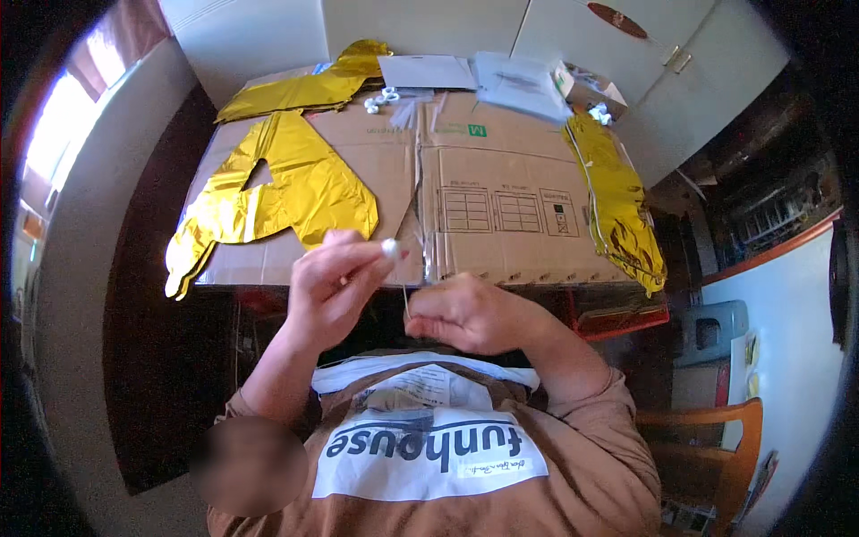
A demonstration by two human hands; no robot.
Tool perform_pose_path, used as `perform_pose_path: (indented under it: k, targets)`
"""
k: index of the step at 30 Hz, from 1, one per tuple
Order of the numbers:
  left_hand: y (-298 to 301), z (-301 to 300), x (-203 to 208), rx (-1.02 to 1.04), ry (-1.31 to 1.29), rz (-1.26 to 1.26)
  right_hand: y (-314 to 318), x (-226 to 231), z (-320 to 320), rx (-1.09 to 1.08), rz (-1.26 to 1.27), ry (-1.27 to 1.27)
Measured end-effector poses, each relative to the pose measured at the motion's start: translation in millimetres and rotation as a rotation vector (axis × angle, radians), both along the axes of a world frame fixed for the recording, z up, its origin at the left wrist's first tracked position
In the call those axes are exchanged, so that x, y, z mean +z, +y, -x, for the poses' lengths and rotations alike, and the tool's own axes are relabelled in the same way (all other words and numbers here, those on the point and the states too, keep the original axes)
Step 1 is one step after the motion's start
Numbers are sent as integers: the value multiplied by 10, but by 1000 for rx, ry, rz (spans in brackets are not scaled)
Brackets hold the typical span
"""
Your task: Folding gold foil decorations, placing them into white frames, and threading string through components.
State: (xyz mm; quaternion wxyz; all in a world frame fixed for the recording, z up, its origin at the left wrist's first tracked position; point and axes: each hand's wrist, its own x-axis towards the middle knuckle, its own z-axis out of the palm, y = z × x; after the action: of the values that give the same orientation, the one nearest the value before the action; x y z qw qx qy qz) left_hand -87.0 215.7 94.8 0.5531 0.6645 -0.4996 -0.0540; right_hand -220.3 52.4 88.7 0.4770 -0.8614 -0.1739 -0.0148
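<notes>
My left hand [333, 279] is raised over the table's near edge, its fingertips pinching a small white roll [390, 248]. A thin pale strand [406, 300] runs down from near that roll to my right hand [470, 313]. The right fingers are curled and closed on the strand's lower end. Just beyond my left hand lies a flat gold foil balloon shaped like the letter A [300, 192]. It rests uninflated on the cardboard [501, 166] that covers the table.
More flat gold foil balloons lie at the back left [277, 97] and along the right edge [617, 206]. White rolls [388, 94], a white sheet [428, 72], clear plastic bags [519, 82] and an open box [586, 85] line the back. A wooden chair [747, 438] stands at the right.
</notes>
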Motion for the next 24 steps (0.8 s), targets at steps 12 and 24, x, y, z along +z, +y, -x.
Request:
perform_pose_path:
  k: [12,24]
  targets:
    - [-96,143,-169,-354,-187,8,-247,98,-185,-346,-185,-204]
    - [-93,-147,-120,-14,403,14,-51,29,-102,-39,-106,-13]
